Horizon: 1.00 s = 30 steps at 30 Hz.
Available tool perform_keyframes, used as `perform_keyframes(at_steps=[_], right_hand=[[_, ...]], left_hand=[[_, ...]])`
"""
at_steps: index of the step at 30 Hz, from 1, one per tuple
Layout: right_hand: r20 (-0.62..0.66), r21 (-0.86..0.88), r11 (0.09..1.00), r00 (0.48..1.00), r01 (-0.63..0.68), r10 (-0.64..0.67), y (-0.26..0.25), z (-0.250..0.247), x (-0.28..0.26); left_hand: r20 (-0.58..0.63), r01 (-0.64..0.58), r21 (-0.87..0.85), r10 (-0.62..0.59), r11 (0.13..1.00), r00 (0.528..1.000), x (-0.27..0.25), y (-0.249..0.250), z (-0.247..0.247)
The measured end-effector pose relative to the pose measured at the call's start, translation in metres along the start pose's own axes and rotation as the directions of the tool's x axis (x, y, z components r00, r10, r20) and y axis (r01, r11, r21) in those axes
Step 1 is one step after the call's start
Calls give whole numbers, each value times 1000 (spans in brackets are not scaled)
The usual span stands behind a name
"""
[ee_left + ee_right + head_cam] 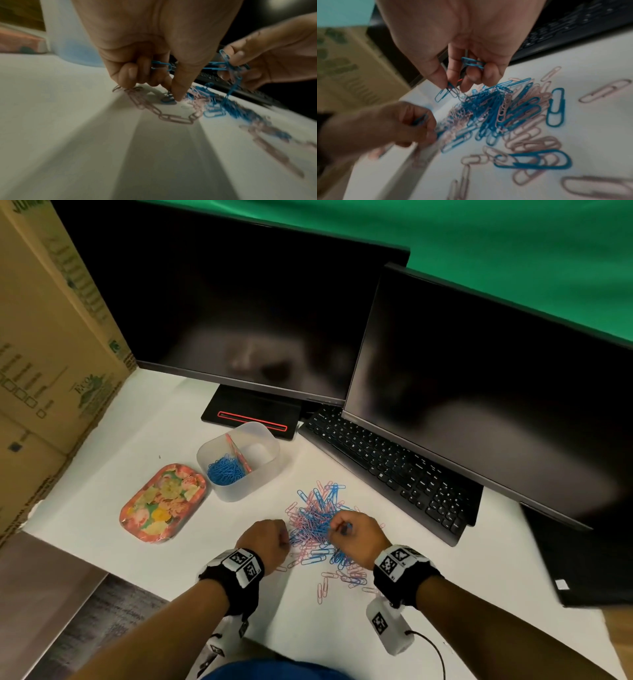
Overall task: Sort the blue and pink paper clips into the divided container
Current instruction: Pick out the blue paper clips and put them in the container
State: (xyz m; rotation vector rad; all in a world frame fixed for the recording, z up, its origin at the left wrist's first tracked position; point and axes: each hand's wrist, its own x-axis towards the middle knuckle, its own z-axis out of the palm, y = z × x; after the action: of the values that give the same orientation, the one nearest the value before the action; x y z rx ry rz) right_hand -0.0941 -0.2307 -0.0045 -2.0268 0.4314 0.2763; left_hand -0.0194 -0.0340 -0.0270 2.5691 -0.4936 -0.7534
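Observation:
A tangled pile of blue and pink paper clips [320,522] lies on the white table. The frosted divided container [239,460] stands behind it to the left, with blue clips [224,470] in its near compartment and a few pink ones along the divider. My left hand [274,537] is at the pile's left edge, its fingers curled round blue clips [161,65], thumb tip down on the table. My right hand [346,529] hovers over the pile, pinching a blue clip [447,90] and holding more blue clips [472,63] in its curled fingers.
A floral tray [162,503] lies left of the container. A black keyboard [387,467] and two dark monitors [239,313] stand behind and to the right. Cardboard boxes [44,344] wall the left side. Loose pink clips [323,587] trail toward the table's front edge.

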Motion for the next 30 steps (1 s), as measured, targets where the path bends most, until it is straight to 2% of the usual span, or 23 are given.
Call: perform_keyframes(at_steps=[4,7,13,21,26,30], right_hand=[[47,217,974,997,-70,61,-10,-15,2],[77,315,942,992,-118,99,-16,-21,1],[125,395,905,986,-155,114,-25,-24,4],[197,459,874,977,-160,75,-43,-24,11],[186,401,901,978,-164,95,-41,-18,13],[160,295,942,980,-158,115,-42,-13,13]], left_hand=[[2,12,-168,-12,986,1000,-1,1,-11],[-20,1,-285,-7,959,1000,-1,1,-19],[3,3,-576,-2,818,1000,-2,0,-35],[-46,-32,-608,5,793,999,-5,2,-54],[-31,-84,-611,82,787,996,-4,18,-45],[7,-70,-630,95,774,995,1,26,-34]])
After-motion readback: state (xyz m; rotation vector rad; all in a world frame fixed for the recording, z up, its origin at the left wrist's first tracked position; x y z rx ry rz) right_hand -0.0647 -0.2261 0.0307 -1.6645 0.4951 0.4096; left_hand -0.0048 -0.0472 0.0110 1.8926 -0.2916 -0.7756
